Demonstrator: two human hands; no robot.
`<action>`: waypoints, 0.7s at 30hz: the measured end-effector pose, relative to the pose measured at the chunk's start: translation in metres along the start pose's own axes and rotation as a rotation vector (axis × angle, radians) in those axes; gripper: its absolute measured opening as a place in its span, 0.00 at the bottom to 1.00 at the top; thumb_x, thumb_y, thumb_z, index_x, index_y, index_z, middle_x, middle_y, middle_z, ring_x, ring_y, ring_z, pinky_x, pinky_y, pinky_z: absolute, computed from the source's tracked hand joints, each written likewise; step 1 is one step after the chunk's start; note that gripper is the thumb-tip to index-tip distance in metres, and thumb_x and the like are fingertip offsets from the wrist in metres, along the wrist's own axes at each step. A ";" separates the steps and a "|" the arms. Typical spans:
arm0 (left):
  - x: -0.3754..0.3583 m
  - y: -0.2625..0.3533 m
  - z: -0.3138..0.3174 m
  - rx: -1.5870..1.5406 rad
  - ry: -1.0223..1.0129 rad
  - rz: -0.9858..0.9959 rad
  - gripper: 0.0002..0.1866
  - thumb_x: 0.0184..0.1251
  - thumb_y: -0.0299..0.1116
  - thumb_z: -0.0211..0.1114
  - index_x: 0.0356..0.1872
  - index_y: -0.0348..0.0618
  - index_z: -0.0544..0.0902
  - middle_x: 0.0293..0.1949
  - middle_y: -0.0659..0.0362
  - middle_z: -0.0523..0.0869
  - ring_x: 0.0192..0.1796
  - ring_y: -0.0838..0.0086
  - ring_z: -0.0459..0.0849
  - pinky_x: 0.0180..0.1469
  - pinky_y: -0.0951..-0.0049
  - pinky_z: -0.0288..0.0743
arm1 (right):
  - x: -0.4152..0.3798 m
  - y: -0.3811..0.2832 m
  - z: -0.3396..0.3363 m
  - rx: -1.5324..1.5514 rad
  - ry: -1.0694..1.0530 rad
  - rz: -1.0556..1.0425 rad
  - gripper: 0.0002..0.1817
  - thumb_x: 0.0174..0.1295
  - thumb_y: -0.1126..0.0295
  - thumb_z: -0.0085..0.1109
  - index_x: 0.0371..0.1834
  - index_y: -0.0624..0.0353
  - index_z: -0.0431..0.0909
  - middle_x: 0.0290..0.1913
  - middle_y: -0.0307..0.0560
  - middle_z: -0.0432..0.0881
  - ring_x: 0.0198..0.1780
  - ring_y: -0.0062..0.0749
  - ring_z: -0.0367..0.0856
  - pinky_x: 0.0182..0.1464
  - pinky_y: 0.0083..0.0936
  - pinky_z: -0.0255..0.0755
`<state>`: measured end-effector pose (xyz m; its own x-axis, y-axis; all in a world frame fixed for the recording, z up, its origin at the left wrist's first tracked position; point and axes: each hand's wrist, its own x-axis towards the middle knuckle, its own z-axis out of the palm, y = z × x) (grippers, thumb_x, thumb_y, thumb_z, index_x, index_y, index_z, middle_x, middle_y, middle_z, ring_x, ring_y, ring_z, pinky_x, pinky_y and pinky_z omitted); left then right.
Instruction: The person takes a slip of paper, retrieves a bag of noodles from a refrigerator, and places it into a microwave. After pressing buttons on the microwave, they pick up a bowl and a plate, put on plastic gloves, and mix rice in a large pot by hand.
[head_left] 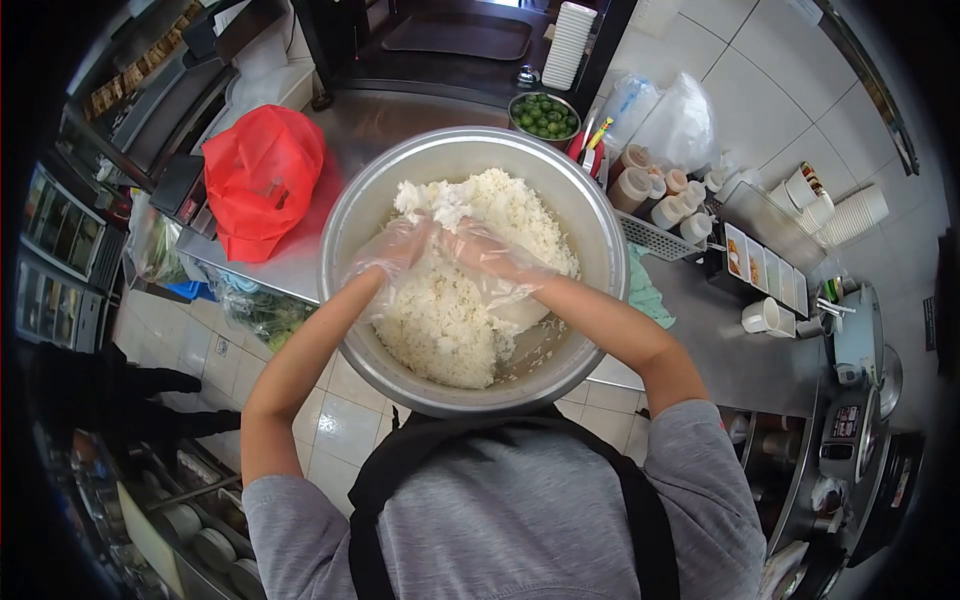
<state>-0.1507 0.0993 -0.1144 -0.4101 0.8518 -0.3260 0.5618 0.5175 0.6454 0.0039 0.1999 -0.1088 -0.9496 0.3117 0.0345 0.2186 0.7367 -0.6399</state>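
A large round metal pot (345, 215) holds a heap of cooked white rice (440, 330). Both my hands wear clear plastic gloves and are in the rice near the far side of the pot, close together. My left hand (402, 246) has its fingers closed on a clump of rice, with the fingertips partly covered. Beside it, my right hand (487, 250) also closes on rice, its fingers angled in toward the left one. Some grains lie loose on the pot's bare bottom at the near right.
A red bag (265, 180) lies on the counter at left. Behind the pot stands a bowl of green limes (544, 115). Sauce bottles (668, 208) fill a basket at right, beside a green cloth (648, 290) and a compartment tray (765, 268). A person's dark-clothed legs (160, 400) show at far left.
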 end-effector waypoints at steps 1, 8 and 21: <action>-0.009 0.008 0.003 0.038 0.085 0.075 0.33 0.61 0.59 0.46 0.62 0.49 0.63 0.60 0.44 0.66 0.62 0.56 0.65 0.62 0.63 0.56 | 0.003 0.013 0.010 0.060 0.081 -0.109 0.29 0.61 0.55 0.47 0.60 0.63 0.57 0.53 0.64 0.67 0.55 0.54 0.66 0.54 0.45 0.62; -0.024 0.012 -0.023 0.178 0.087 0.294 0.39 0.46 0.49 0.68 0.59 0.44 0.65 0.55 0.40 0.71 0.60 0.55 0.69 0.61 0.66 0.61 | -0.001 -0.013 -0.051 -0.070 -0.244 0.138 0.58 0.37 0.48 0.70 0.68 0.60 0.43 0.58 0.71 0.61 0.63 0.50 0.60 0.64 0.36 0.55; -0.052 0.017 -0.009 0.732 -0.465 0.376 0.33 0.43 0.44 0.68 0.50 0.34 0.72 0.48 0.46 0.76 0.49 0.60 0.74 0.51 0.64 0.68 | -0.023 -0.016 -0.004 1.081 -0.344 0.393 0.54 0.46 0.71 0.68 0.70 0.51 0.36 0.52 0.60 0.74 0.56 0.44 0.72 0.58 0.41 0.65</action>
<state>-0.1264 0.0634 -0.0801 0.1290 0.8385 -0.5294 0.9750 -0.0099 0.2218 0.0230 0.1831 -0.0965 -0.9065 0.1039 -0.4091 0.3615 -0.3095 -0.8795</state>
